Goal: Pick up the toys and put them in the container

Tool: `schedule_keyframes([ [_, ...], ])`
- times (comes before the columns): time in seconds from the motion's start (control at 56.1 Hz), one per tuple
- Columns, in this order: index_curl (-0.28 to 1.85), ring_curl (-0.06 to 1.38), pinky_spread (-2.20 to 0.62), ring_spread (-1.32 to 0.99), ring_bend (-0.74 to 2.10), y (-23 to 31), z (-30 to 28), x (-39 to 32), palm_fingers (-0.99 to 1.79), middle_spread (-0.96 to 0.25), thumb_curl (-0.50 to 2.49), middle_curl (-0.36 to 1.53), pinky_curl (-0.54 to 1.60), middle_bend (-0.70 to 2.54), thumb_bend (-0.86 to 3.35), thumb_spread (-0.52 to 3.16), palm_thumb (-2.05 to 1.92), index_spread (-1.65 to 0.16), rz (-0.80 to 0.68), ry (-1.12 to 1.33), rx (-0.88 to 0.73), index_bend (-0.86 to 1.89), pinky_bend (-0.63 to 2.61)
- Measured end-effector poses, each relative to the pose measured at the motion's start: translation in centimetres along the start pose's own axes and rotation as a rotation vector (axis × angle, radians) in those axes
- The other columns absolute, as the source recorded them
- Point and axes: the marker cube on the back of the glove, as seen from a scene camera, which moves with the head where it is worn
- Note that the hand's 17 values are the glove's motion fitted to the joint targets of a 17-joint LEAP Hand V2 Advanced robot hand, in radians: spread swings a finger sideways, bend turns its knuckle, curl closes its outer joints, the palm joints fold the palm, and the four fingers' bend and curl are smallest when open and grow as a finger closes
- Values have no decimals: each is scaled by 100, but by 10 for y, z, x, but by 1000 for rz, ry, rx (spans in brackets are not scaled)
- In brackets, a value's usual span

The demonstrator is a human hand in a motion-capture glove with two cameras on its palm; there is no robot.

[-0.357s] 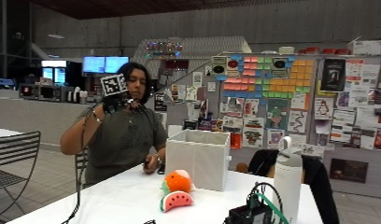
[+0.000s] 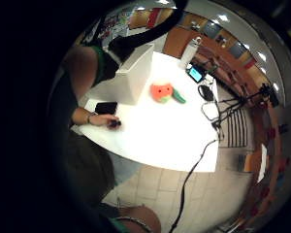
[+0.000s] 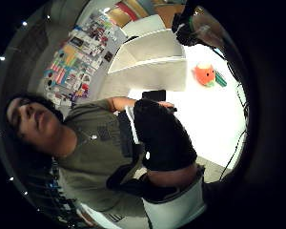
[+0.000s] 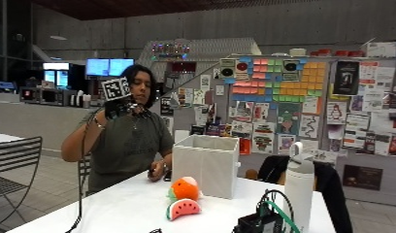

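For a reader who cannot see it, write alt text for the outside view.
A seated person raises their gloved right hand beside their head, holding nothing. On the white table, two plush toys lie beside a white container.

- The surface (image 4: 114,206) is a white table.
- A white box (image 4: 206,165) stands on it, open at the top.
- An orange toy (image 4: 184,188) sits just beside the box, at its front.
- A watermelon toy (image 4: 183,208) lies right by the orange toy, nearer the table's edge.
- A tall white bottle (image 4: 299,187) stands near the far end of the surface.
- A small black gadget with wires (image 4: 262,221) sits beside the bottle.
- A black phone (image 2: 105,108) lies flat near the box.
- A bare hand (image 2: 105,121) rests on the surface next to the phone.
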Motion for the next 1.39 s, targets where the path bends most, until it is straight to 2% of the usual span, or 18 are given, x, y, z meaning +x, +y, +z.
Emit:
schedule_keyframes([
  [0.018,16,19,-9,-31,58,-1,0,-1,61,-15,7,14,23,23,-5,125,-9,-35,26,-4,1,18,54],
  [0.071,17,19,-9,-32,59,5,2,-7,60,-15,8,15,24,23,-5,128,-8,-36,-103,6,5,18,55],
  [0.089,17,19,-9,-32,59,4,3,-10,60,-16,8,16,24,23,-5,129,-8,-36,-91,6,8,18,55],
  [0.143,18,19,-9,-32,59,-4,7,-11,59,-16,9,17,25,24,-4,131,-7,-37,83,17,10,18,55],
  [0.214,20,20,-10,-33,60,-8,18,8,59,-17,11,19,26,25,-4,134,-6,-38,58,71,-5,18,56],
  [0.303,20,20,-10,-34,62,-22,38,34,57,-17,12,21,27,26,-3,136,-4,-38,300,73,-62,17,57],
  [0.446,22,22,-11,-34,65,-40,85,83,52,-18,16,23,29,24,-1,139,-1,-39,427,56,-107,16,61],
  [0.535,22,22,-11,-34,66,-53,116,121,50,-19,19,24,30,25,0,142,1,-39,536,104,-78,17,63],
  [0.642,23,23,-16,-37,71,-68,152,169,61,-22,22,27,29,30,7,154,11,-39,669,154,-40,17,62],
  [0.731,24,25,-20,-39,75,-80,186,200,64,-26,24,29,30,34,12,162,19,-40,739,71,-61,17,61],
  [0.963,28,27,-24,-42,77,-121,283,271,62,-30,26,32,32,35,23,164,24,-40,857,-90,-64,19,62],
  [1.088,30,27,-24,-42,78,-130,315,293,59,-31,23,34,31,37,20,160,14,-40,857,-135,-65,20,58],
  [1.177,31,28,-24,-43,79,-132,324,300,62,-32,20,37,30,44,14,156,2,-39,830,-60,-28,18,53],
  [1.302,25,32,-35,-44,93,-129,331,303,91,-35,20,39,33,48,5,142,-3,-38,755,151,76,9,69],
  [1.338,24,33,-38,-45,97,-127,331,302,102,-37,20,43,34,58,4,139,-2,-38,753,196,106,11,69],
  [1.391,24,36,-41,-45,100,-125,329,301,107,-38,21,45,35,63,3,136,0,-38,755,243,137,14,68],
])
